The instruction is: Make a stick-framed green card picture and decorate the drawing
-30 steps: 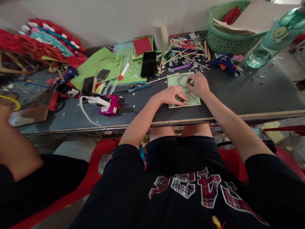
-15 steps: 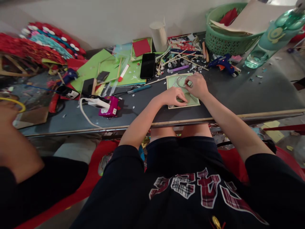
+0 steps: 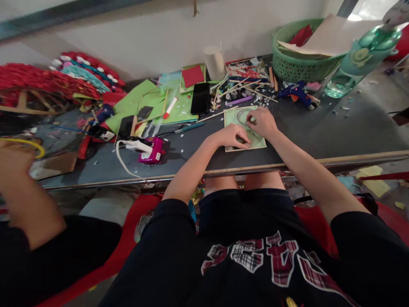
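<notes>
A light green panel (image 3: 232,116) edged with thin pale sticks lies on the dark table near its front edge. A round outline shows on its upper part. My left hand (image 3: 232,135) rests on the panel's lower left, thumb and fingers curled, their tips close together against the surface. On the upper right of the panel, my right hand (image 3: 262,122) is closed in a pinch. Whatever lies between the fingertips of either hand is too small or hidden to make out.
Behind the panel lie a black phone (image 3: 200,98), a purple stick (image 3: 239,101) and scattered scraps. A blue glue gun (image 3: 295,93), green basket (image 3: 298,64) and water bottle (image 3: 343,72) stand right. A magenta power adapter (image 3: 151,151) sits left, near a co-worker's arm (image 3: 28,200).
The view has tilted up slightly, so the table appears lower in the picture. Both hands stay on the panel, with only small finger shifts.
</notes>
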{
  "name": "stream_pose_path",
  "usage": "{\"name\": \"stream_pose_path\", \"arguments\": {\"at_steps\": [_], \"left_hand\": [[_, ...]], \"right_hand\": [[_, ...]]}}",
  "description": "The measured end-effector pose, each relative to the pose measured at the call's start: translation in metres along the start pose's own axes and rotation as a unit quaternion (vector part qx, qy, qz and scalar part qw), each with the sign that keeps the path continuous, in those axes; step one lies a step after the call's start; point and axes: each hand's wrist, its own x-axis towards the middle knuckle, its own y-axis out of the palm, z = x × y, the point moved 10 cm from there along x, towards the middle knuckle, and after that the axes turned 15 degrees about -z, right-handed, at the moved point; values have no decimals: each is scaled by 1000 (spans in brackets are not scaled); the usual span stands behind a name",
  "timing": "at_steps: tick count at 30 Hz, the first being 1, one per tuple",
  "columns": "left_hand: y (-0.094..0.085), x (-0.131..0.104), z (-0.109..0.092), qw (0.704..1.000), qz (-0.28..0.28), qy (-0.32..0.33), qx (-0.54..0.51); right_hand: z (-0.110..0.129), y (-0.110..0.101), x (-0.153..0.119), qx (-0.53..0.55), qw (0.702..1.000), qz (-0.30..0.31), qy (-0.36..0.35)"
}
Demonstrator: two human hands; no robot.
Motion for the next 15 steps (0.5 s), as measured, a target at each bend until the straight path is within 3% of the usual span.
{"name": "stream_pose_path", "arguments": {"at_steps": [7,15], "left_hand": [[6,0,8,999,-5,24,31],[1,-5,18,997,-79,15,21]], "right_hand": [[3,-7,1,-15,1000,-6,-11],[1,-8,1,-30,999,-16,-12]]}}
